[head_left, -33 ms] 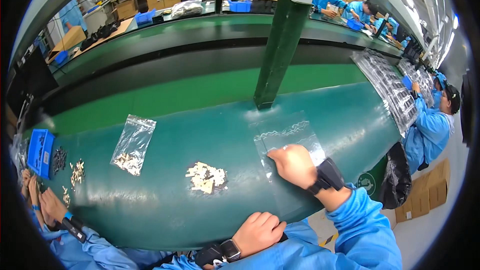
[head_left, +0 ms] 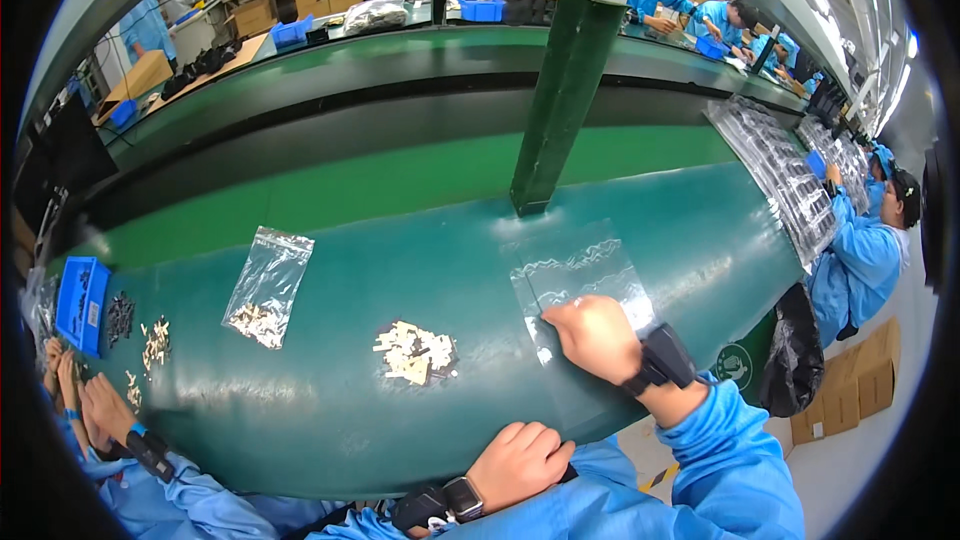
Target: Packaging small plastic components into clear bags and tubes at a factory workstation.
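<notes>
The right hand (head_left: 597, 335) lay over the lower part of a clear flat bag (head_left: 575, 275), its fingers curled inward; whether they gripped the film could not be told, since the fingertips were hidden. That bag lay on the green work surface (head_left: 330, 430), just in front of the foot of a green post (head_left: 560, 105). The left hand (head_left: 518, 465) rested at the near edge with loosely bent fingers (a dark watch (head_left: 463, 498) sat on its wrist), and what its palm held, if anything, did not show. Between the 2 hands and a zip bag (head_left: 268, 280) farther left was 1 pile of pale small pieces (head_left: 415, 352). Similar pieces filled the zip bag's lower end. At the far left, a co-worker's hand (head_left: 108, 407) was near a blue bin (head_left: 82, 305).
</notes>
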Tool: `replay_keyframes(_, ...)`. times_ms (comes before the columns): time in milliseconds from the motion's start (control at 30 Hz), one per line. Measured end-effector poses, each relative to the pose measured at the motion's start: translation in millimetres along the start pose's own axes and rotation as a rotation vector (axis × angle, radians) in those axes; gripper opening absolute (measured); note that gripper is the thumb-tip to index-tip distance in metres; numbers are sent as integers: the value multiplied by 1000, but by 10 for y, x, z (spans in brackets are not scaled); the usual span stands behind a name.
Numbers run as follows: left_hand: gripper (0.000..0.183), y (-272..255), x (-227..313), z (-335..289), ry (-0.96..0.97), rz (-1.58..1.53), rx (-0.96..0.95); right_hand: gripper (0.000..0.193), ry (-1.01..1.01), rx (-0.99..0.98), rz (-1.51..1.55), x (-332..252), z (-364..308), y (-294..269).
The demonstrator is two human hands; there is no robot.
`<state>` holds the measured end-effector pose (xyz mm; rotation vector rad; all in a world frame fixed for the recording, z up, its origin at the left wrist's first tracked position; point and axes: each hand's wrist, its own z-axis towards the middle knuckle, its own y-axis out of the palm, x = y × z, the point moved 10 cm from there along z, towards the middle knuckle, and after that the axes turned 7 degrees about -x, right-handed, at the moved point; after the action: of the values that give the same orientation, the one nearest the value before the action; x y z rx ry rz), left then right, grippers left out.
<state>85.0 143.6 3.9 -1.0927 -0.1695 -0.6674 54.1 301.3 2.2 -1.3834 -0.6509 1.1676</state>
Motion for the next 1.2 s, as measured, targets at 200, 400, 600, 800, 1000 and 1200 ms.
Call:
replay_keyframes(200, 14, -3, -1, -64, 12, 6, 10, 16, 21, -45, 52, -188, -697, -35)
replay_keyframes(400, 14, 89, 38, -74, 40, 0, -18, 17, -7, -336, 231, -177, -957, -52)
replay_keyframes(600, 12, 75, 9, -69, -2, 14, -33, 15, -65, 34, 24, 52, 135, -320)
replay_keyframes(800, 17, 14, -4, -39, -15, -32, 3, 16, -74, -19, -121, 233, 775, 46)
replay_keyframes(1000, 16, 51, -15, -40, -35, -10, -37, 18, -18, 15, -172, 438, 556, -64)
replay_keyframes(1200, 16, 59, -24, -66, -38, 21, -44, 17, -91, -55, -119, 88, -475, -86)
